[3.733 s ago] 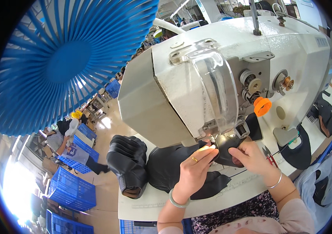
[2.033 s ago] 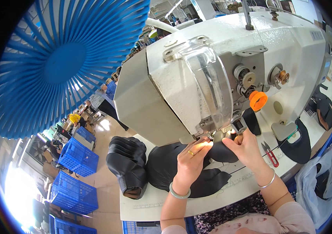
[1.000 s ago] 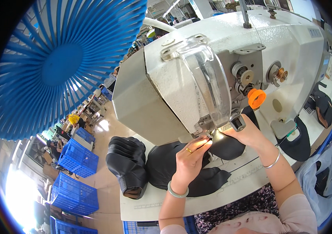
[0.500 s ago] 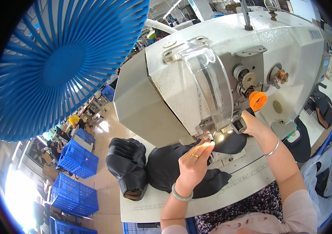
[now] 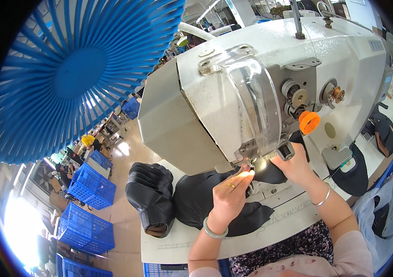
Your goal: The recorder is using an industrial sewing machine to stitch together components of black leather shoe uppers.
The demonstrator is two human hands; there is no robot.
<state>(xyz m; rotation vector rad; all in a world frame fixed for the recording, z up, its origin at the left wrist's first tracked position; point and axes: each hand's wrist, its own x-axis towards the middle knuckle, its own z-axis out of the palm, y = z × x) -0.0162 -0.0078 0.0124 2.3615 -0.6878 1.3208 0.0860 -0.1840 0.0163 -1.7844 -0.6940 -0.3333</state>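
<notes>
A white industrial sewing machine (image 5: 205, 106) fills the middle of the view, its needle area lit by a small lamp. Beneath the needle lies a small black leather-like piece (image 5: 270, 173). My left hand (image 5: 228, 194), wearing a gold ring and a pale bangle, has its fingers pressed together at the piece's left edge, beside the needle; the fingertips are partly washed out by the light. On the right side, my right hand (image 5: 295, 168), with a silver bangle, grips the same piece. Part of its fingers is hidden behind the machine's black-framed fitting.
Stacked black parts (image 5: 149, 198) and larger black pieces (image 5: 196, 196) lie on the white table (image 5: 178, 251) at left. More black pieces (image 5: 353, 173) are at right, near a plastic bag (image 5: 367, 231). A blue fan (image 5: 81, 74) looms upper left; blue crates (image 5: 85, 228) stand on the floor.
My right hand has come nearer and slightly left, from behind the machine's fitting onto the black piece, which has turned a little. My left hand stays almost in place. The view has shifted slightly.
</notes>
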